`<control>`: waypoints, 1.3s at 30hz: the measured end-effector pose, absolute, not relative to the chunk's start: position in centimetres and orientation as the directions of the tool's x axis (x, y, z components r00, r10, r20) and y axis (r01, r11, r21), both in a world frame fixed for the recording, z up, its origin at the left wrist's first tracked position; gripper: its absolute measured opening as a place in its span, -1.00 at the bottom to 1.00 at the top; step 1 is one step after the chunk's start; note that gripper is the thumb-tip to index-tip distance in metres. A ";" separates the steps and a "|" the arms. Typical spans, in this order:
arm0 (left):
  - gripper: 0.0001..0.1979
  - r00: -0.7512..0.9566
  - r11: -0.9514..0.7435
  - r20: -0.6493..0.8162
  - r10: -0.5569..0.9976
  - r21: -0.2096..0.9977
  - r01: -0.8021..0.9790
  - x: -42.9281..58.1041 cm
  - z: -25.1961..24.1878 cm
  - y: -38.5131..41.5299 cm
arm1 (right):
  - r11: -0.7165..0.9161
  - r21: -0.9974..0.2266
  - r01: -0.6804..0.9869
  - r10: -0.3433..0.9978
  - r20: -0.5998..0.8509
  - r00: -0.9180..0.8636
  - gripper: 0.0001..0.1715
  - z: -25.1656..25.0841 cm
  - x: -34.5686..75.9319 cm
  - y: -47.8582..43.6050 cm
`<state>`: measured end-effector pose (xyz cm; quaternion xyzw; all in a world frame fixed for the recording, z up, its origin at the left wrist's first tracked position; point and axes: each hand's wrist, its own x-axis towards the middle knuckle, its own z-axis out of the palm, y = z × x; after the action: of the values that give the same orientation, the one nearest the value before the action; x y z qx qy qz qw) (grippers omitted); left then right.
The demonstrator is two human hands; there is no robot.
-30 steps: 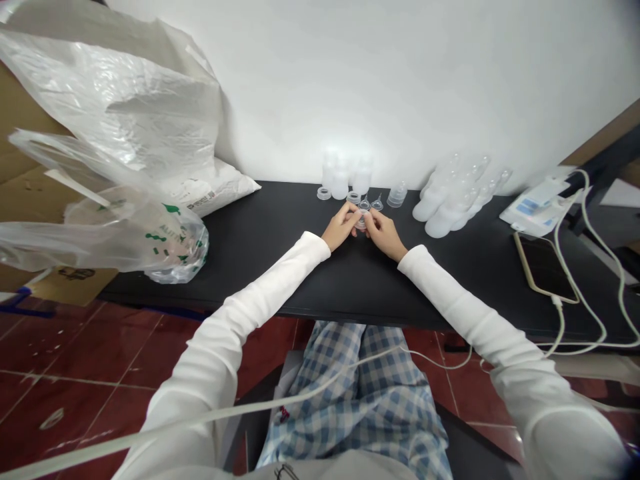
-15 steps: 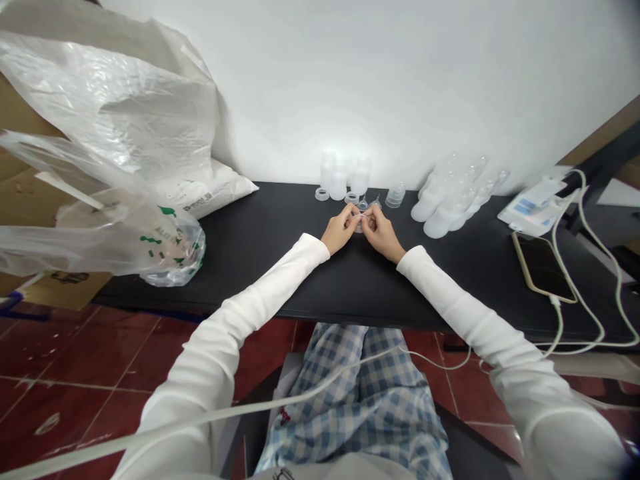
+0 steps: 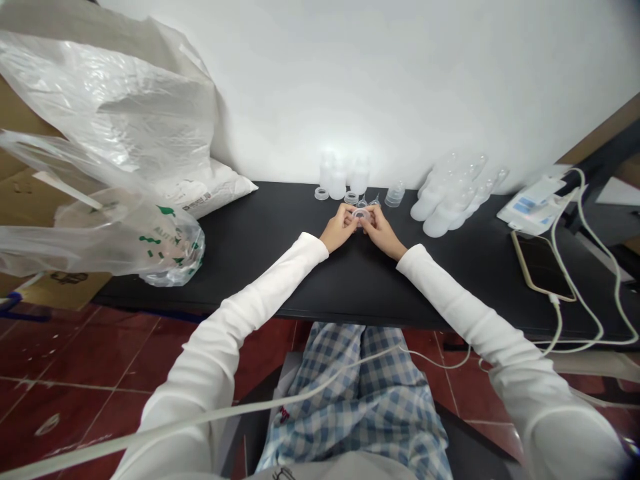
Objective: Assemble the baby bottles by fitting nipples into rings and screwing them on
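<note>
The fingers of the left hand (image 3: 339,228) and right hand (image 3: 381,231) were pinched closed on opposite sides of a clear ring (image 3: 361,214), held over the table (image 3: 350,277) nearer its back edge than its front. Just beyond, clear pointed pieces (image 3: 375,203) sat near whitish bottles (image 3: 339,185) along the back edge.

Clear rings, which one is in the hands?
The ring pinched between the left hand and the right hand; the other rings lie on the black table near the white bottles.

Clear plastic bag (image 3: 175,250): partial txt, approx "A…TT", rest unclear. White sack (image 3: 150,113): dark print, too blurry 2 read.
</note>
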<state>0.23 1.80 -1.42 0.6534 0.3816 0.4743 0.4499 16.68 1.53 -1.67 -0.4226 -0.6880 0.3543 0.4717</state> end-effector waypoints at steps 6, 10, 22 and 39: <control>-0.83 0.286 -0.419 0.354 0.890 0.883 0.211 0.0 -1.0 1.2 | 0.466 -0.833 0.298 0.884 0.427 -0.191 -0.43 -1.6 16.3 1.3; -0.89 0.271 -0.449 0.377 0.886 0.843 0.297 0.2 -0.8 0.9 | 0.482 -0.817 0.316 0.876 0.455 -0.162 -0.47 -1.8 15.8 0.9; -0.86 0.274 -0.284 0.271 0.923 0.959 0.006 0.6 -1.9 2.1 | 0.420 -0.853 0.308 0.907 0.388 -0.162 -0.44 -1.5 16.0 0.8; -0.64 0.290 -0.444 0.405 0.867 0.892 0.084 0.4 -2.5 2.0 | 0.559 -0.682 0.471 0.827 0.497 -0.263 -0.65 0.0 16.4 -0.1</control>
<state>0.38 2.01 -2.52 0.6957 0.3420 0.4879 0.4012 16.45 -0.14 -0.03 -0.4228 -0.7679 0.2041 0.4359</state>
